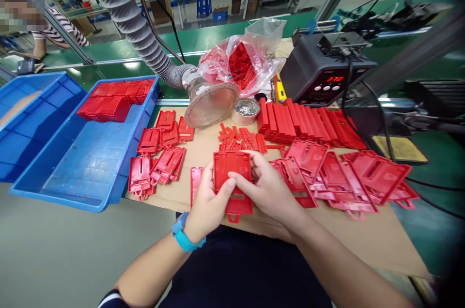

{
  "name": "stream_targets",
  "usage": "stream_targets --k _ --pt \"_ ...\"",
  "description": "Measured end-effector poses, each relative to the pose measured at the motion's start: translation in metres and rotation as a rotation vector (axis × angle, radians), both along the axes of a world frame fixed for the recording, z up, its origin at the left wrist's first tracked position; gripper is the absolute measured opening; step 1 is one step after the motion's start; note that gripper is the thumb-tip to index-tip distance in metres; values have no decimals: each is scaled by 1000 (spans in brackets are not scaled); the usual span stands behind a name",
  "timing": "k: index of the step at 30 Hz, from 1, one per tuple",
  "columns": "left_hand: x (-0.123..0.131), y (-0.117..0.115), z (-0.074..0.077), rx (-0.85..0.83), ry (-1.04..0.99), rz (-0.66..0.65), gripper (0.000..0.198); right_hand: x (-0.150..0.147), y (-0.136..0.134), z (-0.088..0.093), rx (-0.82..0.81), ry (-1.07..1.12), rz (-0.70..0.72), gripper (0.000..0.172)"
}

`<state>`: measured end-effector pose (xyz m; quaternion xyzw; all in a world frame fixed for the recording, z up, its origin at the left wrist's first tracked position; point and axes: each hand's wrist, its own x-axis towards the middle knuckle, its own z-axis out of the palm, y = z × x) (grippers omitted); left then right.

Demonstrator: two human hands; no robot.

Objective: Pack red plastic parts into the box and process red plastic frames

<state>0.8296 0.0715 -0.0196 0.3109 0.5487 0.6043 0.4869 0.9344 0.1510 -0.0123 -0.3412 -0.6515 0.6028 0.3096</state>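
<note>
Both my hands hold one flat red plastic plate (232, 172) over the cardboard sheet (363, 235). My left hand (208, 206), with a blue wristband, grips its left edge, thumb pressed on the face. My right hand (267, 187) is wrapped round its right edge. Another red plate (196, 179) lies partly hidden under my left hand. Small red strips (240, 137) lie just beyond the held plate.
Loose red plates (345, 175) spread to the right, a standing row (308, 121) behind them, several more (158, 155) to the left. A blue bin (87, 162) holds stacked red parts. A grey fume hose (207, 102), tin (246, 110), plastic bag (241, 63) and black soldering station (323, 73) stand behind. A person stands far left.
</note>
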Motion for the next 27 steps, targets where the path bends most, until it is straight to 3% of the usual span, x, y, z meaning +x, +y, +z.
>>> stream_targets --k 5,11,18,22,27 --pt "-3 0 -1 17 82 -35 40 5 3 4 -52 70 69 26" --pt "1 -2 0 44 278 -24 41 0 7 12 66 43 -147 12" --pt "5 -7 -9 17 428 -9 47 -7 0 9 72 -52 -255 8" --pt "5 -7 -11 10 447 6 45 -4 -2 3 74 -2 -196 9" --pt "3 -7 -11 -11 424 17 44 0 -3 -3 -87 104 -88 16"
